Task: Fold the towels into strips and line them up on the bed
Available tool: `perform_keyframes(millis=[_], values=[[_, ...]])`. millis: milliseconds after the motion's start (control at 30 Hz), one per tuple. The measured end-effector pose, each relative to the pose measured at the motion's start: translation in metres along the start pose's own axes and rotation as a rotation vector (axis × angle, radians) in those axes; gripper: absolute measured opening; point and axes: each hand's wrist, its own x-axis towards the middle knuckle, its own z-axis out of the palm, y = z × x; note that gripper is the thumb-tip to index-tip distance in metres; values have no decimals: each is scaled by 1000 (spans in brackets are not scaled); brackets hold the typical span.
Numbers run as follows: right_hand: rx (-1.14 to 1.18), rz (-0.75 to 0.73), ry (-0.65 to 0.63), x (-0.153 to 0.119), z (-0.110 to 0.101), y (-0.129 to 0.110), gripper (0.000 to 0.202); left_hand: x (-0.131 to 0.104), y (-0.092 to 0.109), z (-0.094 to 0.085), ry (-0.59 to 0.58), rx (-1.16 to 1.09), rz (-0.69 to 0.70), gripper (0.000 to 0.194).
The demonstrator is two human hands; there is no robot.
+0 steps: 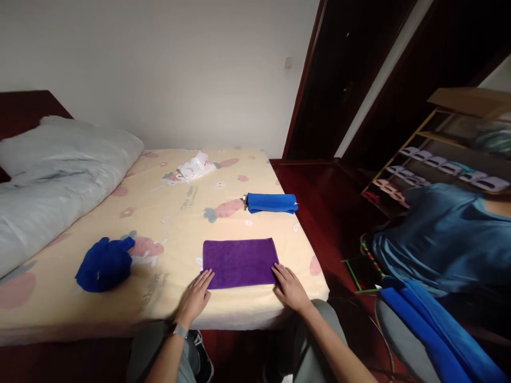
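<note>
A purple cloth (239, 261) lies flat on the bed near its front edge, folded into a neat rectangle. My left hand (197, 293) rests with fingers stretched out on the cloth's near left corner. At the opposite side, my right hand (291, 287) lies open, its fingertips touching the right edge of the same cloth. Beyond the purple cloth sits a flat blue folded bundle of cloth (271, 203), close to the bed's right edge. Off to the left, a crumpled blue cloth (105, 266) forms a loose heap.
A white plastic bag (196, 166) lies toward the back of the patterned bedsheet (175, 239). Pale bedding (67, 175) is piled at left. On the right, a person in a blue shirt (447, 234) is beside a shoe rack (423, 133), with blue cloth (435, 335) nearer me.
</note>
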Motion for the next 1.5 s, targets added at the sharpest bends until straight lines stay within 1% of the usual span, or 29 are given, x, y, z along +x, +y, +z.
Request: perform_keyframes(millis=[100,200,333,433,533,600,767,833,900,967,1067,1133,1200,1267,1300,1433,1500], values=[[55,-2,3,5,-1,4,69,3,-2,-2,0,-89,-33,68],[128,0,25,8,-1,9,67,6,-6,-2,38,-202,-88,58],[261,68,55,12,2,18,50,12,-11,1,125,-331,-168,38],[374,118,55,14,3,23,38,16,-14,3,158,-414,-224,30],[457,135,63,12,-3,25,34,15,-15,2,175,-466,-324,31],[481,138,52,8,-11,22,33,11,-15,0,186,-494,-389,34],[504,187,-98,-8,-38,8,33,-6,-15,-2,160,-566,-456,40],[505,197,-136,-11,-43,4,32,-11,-14,-3,138,-560,-468,40],[503,242,-134,-11,-42,4,32,-15,-12,-4,115,-544,-463,40],[525,323,-105,-9,-36,6,35,-16,-9,-3,100,-537,-447,39],[595,407,-61,-5,-24,11,40,-15,-8,1,93,-577,-419,45],[601,412,-41,-2,-19,15,40,-13,-9,7,123,-639,-413,50],[561,402,-26,-1,-16,17,41,-9,-11,12,186,-676,-421,48],[481,395,-23,-1,-14,18,41,-6,-13,15,227,-627,-437,48],[424,397,-30,-2,-14,19,42,-4,-13,16,227,-572,-436,48],[137,426,-99,1,-13,16,42,2,-8,13,201,-282,-372,43],[34,435,-122,4,-13,14,42,4,-4,9,202,-134,-335,41]])
